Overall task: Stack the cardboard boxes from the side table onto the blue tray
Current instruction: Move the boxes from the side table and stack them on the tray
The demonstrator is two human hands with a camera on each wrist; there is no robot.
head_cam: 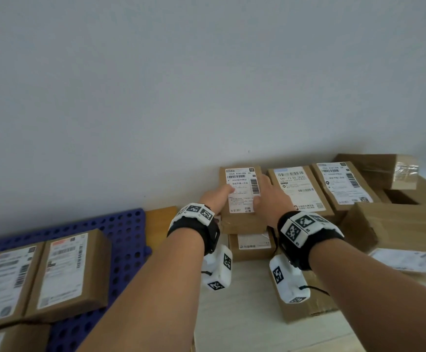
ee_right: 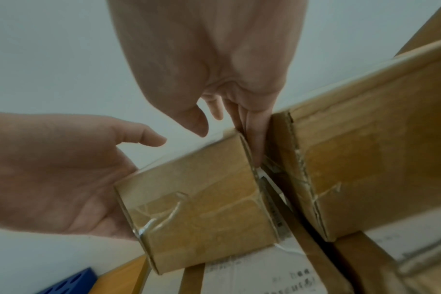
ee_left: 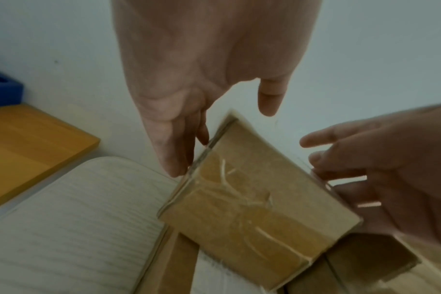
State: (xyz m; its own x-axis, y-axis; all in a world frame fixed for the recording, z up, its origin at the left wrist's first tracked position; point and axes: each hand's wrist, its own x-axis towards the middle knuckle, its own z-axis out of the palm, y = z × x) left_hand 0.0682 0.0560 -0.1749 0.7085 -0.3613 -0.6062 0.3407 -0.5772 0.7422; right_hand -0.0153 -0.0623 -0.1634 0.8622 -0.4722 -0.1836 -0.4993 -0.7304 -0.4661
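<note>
Box [head_cam: 241, 196] shows its label only from the head; wrist views show its taped brown end, left hand [head_cam: 215, 198] and right hand [head_cam: 270, 196] gripping its sides.

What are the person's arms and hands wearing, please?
Both forearms are bare, with no sleeves, and the hands, left hand and right hand, wear no gloves. Each wrist has a black band topped by a white plate with black square markers. A white camera block with the same markers hangs under each wrist; the right one trails a black cable.
</note>
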